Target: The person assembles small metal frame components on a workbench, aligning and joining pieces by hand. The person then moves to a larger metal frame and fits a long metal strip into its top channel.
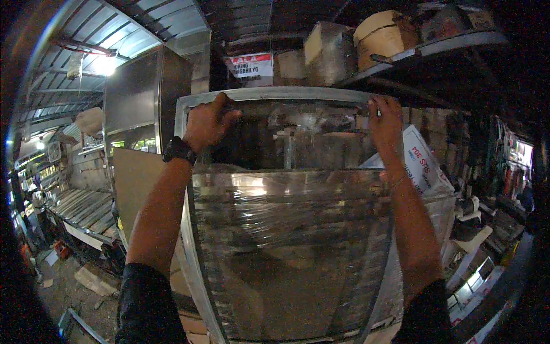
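Observation:
A tall rectangular grey metal frame [298, 93] stands upright in front of me, its top bar at about the height of my hands. My left hand [211, 123], with a dark watch [179, 150] on the wrist, is closed over the top bar near its left corner, thumb pointing inward. At the top right corner my right hand [387, 125] has its fingers curled on the same frame; part of its grip is hidden. Behind the frame's opening sits a large box-like thing [298, 229] wrapped in shiny clear plastic. I cannot tell whether a mesh or sheet fills the frame.
On the left are a tall metal cabinet [133, 94] and a brown board [134, 189]. A slatted rack [86, 213] stands farther left. An overhead shelf [435, 49] carries boxes and a round container [385, 33]. White printed sheeting [421, 160] lies by my right forearm; clutter lines the right side.

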`<state>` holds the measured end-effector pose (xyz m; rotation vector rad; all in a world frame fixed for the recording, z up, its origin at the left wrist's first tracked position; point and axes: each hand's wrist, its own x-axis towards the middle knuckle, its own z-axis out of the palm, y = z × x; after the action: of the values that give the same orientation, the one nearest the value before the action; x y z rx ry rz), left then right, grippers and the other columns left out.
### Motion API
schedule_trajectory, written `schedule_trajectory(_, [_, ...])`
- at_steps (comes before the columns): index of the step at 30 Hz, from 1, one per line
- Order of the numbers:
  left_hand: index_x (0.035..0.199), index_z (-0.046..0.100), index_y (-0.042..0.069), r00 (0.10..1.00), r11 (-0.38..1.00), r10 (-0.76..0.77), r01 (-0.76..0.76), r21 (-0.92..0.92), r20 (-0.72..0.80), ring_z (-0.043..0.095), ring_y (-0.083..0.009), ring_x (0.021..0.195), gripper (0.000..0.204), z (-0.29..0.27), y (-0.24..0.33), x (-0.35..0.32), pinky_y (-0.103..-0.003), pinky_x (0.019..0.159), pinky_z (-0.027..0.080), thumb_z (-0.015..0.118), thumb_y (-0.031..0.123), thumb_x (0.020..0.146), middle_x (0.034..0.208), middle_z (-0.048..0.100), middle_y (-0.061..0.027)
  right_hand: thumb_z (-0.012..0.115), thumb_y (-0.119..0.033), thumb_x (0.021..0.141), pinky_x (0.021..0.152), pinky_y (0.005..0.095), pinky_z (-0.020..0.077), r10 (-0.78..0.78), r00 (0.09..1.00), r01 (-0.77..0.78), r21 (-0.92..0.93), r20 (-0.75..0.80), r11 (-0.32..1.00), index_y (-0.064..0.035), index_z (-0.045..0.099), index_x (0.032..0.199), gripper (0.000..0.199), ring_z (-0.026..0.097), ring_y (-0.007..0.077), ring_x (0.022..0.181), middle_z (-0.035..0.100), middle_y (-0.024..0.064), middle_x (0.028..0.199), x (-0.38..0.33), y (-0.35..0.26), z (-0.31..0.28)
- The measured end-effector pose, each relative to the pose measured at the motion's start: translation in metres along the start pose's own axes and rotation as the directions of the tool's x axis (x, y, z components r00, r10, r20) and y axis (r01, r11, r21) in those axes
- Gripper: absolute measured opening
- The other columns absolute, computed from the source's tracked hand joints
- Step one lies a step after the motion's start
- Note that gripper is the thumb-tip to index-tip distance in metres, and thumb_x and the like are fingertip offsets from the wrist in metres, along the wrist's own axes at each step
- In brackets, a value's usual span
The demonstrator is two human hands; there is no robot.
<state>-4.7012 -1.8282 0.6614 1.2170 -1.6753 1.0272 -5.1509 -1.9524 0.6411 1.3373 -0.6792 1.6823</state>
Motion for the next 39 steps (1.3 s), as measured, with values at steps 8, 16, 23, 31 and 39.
schedule_trajectory(8, [0.129,0.064,0.004,0.978,0.989,-0.008,0.037,-0.14,0.208,0.069,-0.043,0.115,0.063,-0.015,-0.009,0.032,-0.051,0.097,0.054,0.064,0.059,0.098,0.118,0.073,-0.0239,0.074,-0.051,0.098,0.087,0.0484,0.0653,0.418,0.331,-0.794,0.489,0.846,-0.361,-0.0039,0.047,0.147,0.073,0.074,0.0335,0.101,0.068,0.0204,0.123,-0.048,-0.102,0.021])
schedule_trajectory(16, [0.126,0.065,0.003,0.985,0.996,-0.035,0.049,-0.076,0.168,0.068,-0.0433,0.116,0.06,-0.026,0.013,0.031,-0.05,0.098,0.053,0.069,0.055,0.096,0.118,0.073,-0.0234,0.067,-0.04,0.104,0.09,0.0475,0.0664,0.509,0.454,-0.525,0.681,0.732,-0.511,0.0018,0.045,0.136,0.057,0.074,0.0376,0.101,0.068,0.0251,0.113,-0.024,-0.119,0.058])
schedule_trajectory(23, [0.137,0.06,0.007,0.947,0.982,0.035,0.028,0.189,-0.319,0.058,-0.0391,0.13,0.051,-0.008,-0.015,-0.022,-0.053,0.113,0.04,0.069,0.042,0.1,0.135,0.066,-0.0208,0.064,-0.038,0.107,0.08,0.0449,0.0685,0.609,0.389,-0.496,0.714,0.692,-0.494,0.003,0.053,0.13,0.048,0.076,0.0352,0.093,0.068,0.0216,0.101,-0.006,-0.137,0.056])
schedule_trajectory(31, [0.152,0.05,0.003,0.86,0.927,-0.351,0.263,-0.269,-0.37,0.05,-0.0384,0.141,0.059,0.019,-0.088,-0.068,-0.049,0.119,0.038,0.061,0.039,0.107,0.151,0.055,-0.0216,0.063,-0.037,0.108,0.073,0.0441,0.0676,0.647,0.291,-0.519,0.685,0.704,-0.512,-0.0009,0.055,0.119,0.038,0.074,0.0314,0.079,0.067,0.0184,0.093,-0.015,-0.132,0.074])
schedule_trajectory(39, [0.154,0.044,0.0,0.855,0.931,-0.297,0.161,-0.327,-0.425,0.049,-0.039,0.143,0.071,0.018,-0.076,-0.07,-0.046,0.12,0.039,0.074,0.031,0.098,0.153,0.051,-0.0259,0.059,-0.042,0.107,0.092,0.0519,0.0558,0.553,0.321,-0.682,0.593,0.769,-0.428,-0.004,0.058,0.129,0.044,0.074,0.0319,0.104,0.074,0.0167,0.11,0.003,-0.111,0.039])
